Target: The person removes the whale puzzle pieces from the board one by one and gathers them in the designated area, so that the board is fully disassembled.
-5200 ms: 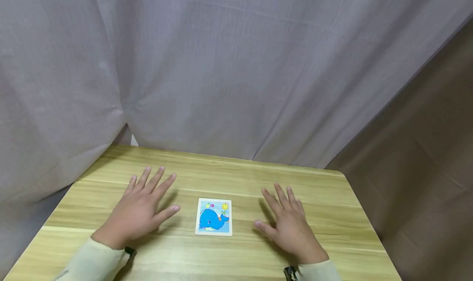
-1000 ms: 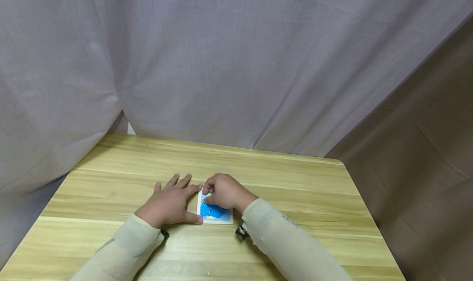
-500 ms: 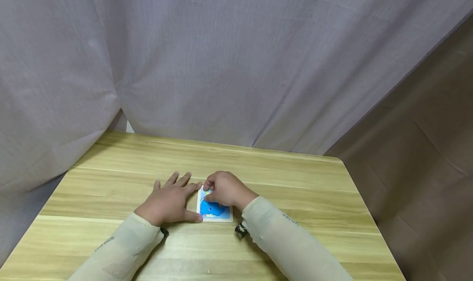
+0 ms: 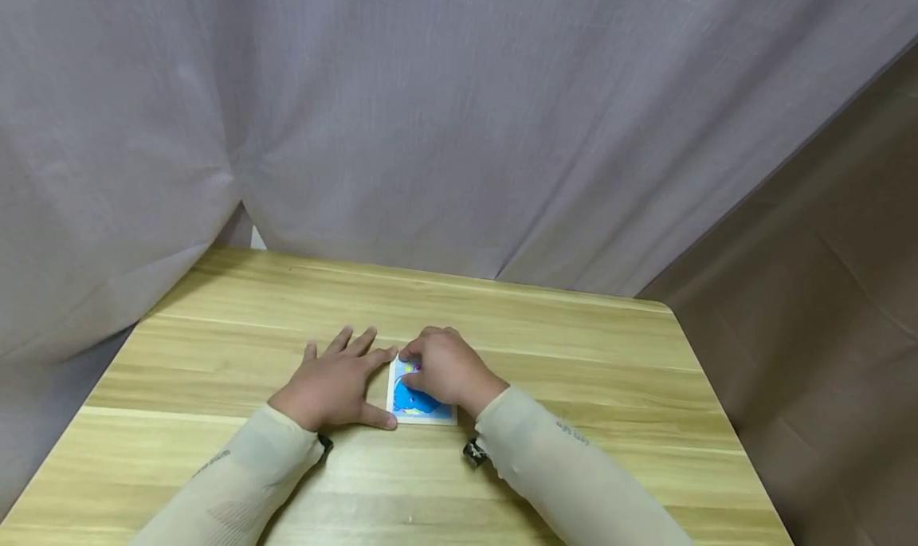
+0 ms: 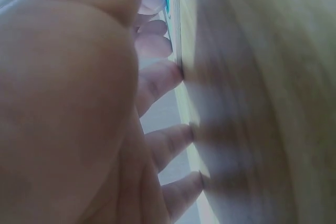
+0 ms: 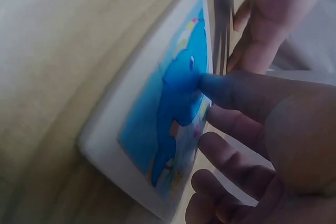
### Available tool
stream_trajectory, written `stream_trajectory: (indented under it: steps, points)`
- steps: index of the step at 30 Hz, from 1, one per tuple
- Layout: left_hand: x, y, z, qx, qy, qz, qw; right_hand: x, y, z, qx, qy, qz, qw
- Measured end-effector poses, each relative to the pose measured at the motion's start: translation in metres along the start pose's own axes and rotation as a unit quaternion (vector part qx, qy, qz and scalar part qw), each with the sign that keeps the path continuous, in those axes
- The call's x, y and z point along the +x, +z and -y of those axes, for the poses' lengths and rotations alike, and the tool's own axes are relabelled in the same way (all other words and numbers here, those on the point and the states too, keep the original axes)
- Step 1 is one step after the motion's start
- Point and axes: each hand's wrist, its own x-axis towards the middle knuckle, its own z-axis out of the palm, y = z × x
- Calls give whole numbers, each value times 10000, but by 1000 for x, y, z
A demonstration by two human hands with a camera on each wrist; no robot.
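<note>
A small square whale jigsaw puzzle with a white frame [image 4: 430, 420] lies flat on the table. My left hand [image 4: 333, 390] is spread at its left side, thumb at the near corner and index finger at the far corner. Over the upper part of the picture curls my right hand [image 4: 453, 371], covering the far right area. In the right wrist view, the right thumb [image 6: 223, 87] presses on the blue whale [image 6: 181, 72], with the index fingertip close beside it at the puzzle's far side. The left wrist view shows the left palm [image 5: 68, 98] and the puzzle only as a thin edge.
The wood-grain table [image 4: 201, 379] extends around both hands. A grey curtain [image 4: 430, 131] hangs along its back edge, and a brown curtain [image 4: 825, 307] at the right. Each wrist carries a dark band, one [image 4: 473, 452] visible under the right sleeve.
Both hands have come inward from the table's sides to the puzzle. Since half a second ago the right thumb and index finger have parted slightly, showing more of the picture between them.
</note>
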Motion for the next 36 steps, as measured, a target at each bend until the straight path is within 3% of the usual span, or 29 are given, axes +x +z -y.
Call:
stream_trajectory:
  steps: [8,13,23,30,36]
  points:
    - [0,-3,-2,-3,-27,54,10000,-6,-2,4,-265,-255,-200,9991]
    - [1,-2,-1,-4,2,20,10000,0,-3,5,-176,-81,3,9998]
    - [0,-2,1,1,-16,1,10000,15,-12,7,527,695,711,9937]
    - [-1,-2,-1,36,-58,-43,10000,17,-12,5,900,769,847,9894]
    - [-1,-1,-1,34,-73,-59,10000,16,-11,4,898,750,792,9900]
